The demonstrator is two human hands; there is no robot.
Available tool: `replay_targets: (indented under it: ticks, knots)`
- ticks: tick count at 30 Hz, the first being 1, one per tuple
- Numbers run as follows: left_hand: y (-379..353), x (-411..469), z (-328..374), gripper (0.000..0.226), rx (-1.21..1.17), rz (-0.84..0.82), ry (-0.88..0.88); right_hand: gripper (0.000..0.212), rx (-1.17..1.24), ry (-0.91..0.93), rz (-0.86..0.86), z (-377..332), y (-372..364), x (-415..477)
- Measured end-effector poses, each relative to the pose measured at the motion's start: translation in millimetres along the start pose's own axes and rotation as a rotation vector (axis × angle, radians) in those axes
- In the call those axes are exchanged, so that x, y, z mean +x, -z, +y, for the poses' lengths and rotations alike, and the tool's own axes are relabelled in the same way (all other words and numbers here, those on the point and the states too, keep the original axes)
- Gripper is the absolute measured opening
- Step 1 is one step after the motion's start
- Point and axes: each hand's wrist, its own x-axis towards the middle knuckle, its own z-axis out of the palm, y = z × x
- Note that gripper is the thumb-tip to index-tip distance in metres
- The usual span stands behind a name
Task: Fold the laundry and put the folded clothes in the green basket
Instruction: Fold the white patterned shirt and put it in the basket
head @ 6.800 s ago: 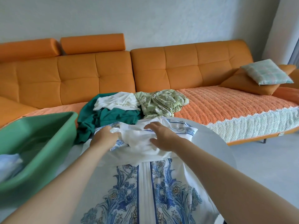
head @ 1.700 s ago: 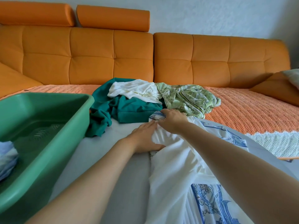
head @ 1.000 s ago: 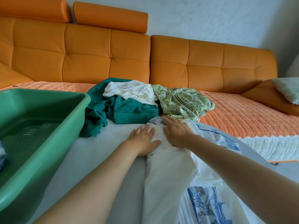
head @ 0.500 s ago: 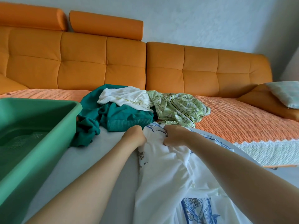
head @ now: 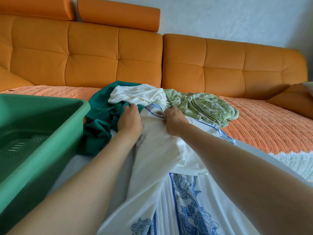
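Note:
A white garment with a blue floral print (head: 162, 163) lies lengthwise on the grey table (head: 71, 168), running from the bottom of the view to the laundry pile. My left hand (head: 129, 120) grips its far left edge with curled fingers. My right hand (head: 174, 120) grips the far end just to the right. The green basket (head: 42, 145) stands at the left. Behind the hands lie a dark green garment (head: 100, 119), a white one (head: 135, 94) and a light green patterned one (head: 203, 106).
An orange sofa (head: 118, 53) with an orange knitted cover (head: 264, 122) fills the back. An orange cushion (head: 294, 97) lies at the far right. The table's right edge curves beside my right forearm.
Both hands went from lying flat on the garment's far end to gripping it with curled fingers, and have pushed that end a little further toward the pile.

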Motion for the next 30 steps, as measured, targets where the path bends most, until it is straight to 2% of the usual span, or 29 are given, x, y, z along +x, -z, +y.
replay_targets:
  ticks: [2, 4, 6, 8, 11, 13, 16, 21, 25, 30]
  knots:
    - [-6, -8, -4, 0.026, 0.002, 0.035, -0.157, 0.046, -0.05, -0.016, 0.032, -2, -10, 2]
    - [-11, -14, -6, 0.027, 0.003, -0.014, -0.326, 0.056, -0.091, 0.025, 0.124, -1, -13, -1]
    - [-14, -19, -7, 0.041, 0.054, -0.161, -0.361, 0.062, -0.089, 0.1, 0.222, 0, -9, -6]
    - [-15, -21, -9, 0.057, 0.131, -0.304, -0.356, 0.058, -0.005, 0.172, 0.257, -1, -6, -17]
    - [-11, -23, -13, 0.072, 0.273, -0.4, -0.326, 0.055, 0.207, 0.186, 0.057, -1, -8, -39]
    - [-6, -24, -17, 0.075, 0.331, -0.436, -0.281, 0.066, 0.151, 0.143, -0.121, 5, -17, -49]
    - [-2, -29, -19, 0.078, 0.336, -0.494, -0.223, 0.074, 0.104, 0.059, -0.222, 13, -30, -51]
    - [6, -26, -7, 0.078, 0.37, -0.404, -0.295, 0.077, 0.046, 0.025, -0.251, 10, -31, -48]
    - [10, -26, 0, 0.072, 0.383, -0.459, -0.309, 0.076, 0.061, 0.001, -0.302, 10, -21, -54]
    - [42, -49, 22, 0.066, 0.399, -0.352, -0.41, 0.071, 0.16, 0.002, -0.175, 5, 7, -90]
